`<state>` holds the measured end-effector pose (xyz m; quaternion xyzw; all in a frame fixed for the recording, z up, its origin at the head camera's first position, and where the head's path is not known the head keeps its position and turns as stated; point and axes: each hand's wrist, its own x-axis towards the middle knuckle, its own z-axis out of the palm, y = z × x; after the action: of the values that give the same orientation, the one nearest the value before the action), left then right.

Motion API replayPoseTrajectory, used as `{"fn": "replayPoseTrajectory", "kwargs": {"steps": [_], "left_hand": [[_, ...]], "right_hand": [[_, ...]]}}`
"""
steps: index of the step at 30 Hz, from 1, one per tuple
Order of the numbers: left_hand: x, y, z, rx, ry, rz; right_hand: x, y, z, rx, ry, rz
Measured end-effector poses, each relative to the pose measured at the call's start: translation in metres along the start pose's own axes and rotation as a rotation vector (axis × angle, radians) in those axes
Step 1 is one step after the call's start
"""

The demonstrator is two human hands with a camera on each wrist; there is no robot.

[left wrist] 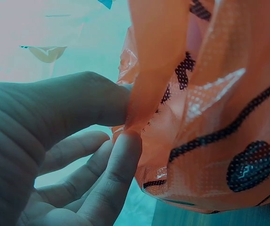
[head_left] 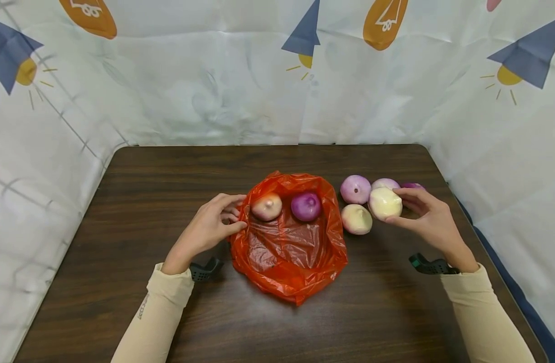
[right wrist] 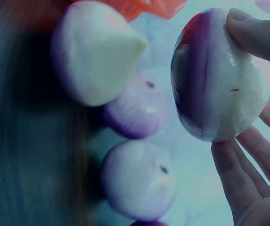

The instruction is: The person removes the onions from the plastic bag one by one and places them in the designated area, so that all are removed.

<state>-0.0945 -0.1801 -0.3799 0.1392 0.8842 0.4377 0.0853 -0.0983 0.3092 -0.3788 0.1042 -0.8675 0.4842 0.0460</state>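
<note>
An orange-red plastic bag (head_left: 286, 282) lies with its mouth spread wide on the table. Inside it, toward the back, sit a pale onion (head_left: 266, 207) and a purple onion (head_left: 306, 206). My left hand (head_left: 209, 222) pinches the bag's left rim between thumb and fingers, as the left wrist view shows close up. To the right of the bag, my right hand (head_left: 424, 214) grips a whitish onion (head_left: 385, 203) with a purple side (right wrist: 191, 89), thumb on one side and fingertips on the other. In the right wrist view this onion is raised off the table.
Beside the bag's right rim rest a pale onion (head_left: 356, 219) and a light purple one (head_left: 355, 189). Behind my right hand are another light purple onion (head_left: 386, 183) and a dark purple one (head_left: 413, 186). The brown table (head_left: 123, 282) ends at a white printed curtain (head_left: 213, 101).
</note>
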Motion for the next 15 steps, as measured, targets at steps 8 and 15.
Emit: {"fn": "replayPoseTrajectory", "kwargs": {"steps": [8,15], "left_hand": [[0.000,-0.001,0.000,-0.002,0.004,-0.006],[0.001,-0.003,0.001,0.002,0.005,-0.009]], "right_hand": [[-0.006,0.022,-0.007,-0.058,0.009,0.097],[-0.011,0.038,-0.009,-0.075,-0.008,0.137]]}}
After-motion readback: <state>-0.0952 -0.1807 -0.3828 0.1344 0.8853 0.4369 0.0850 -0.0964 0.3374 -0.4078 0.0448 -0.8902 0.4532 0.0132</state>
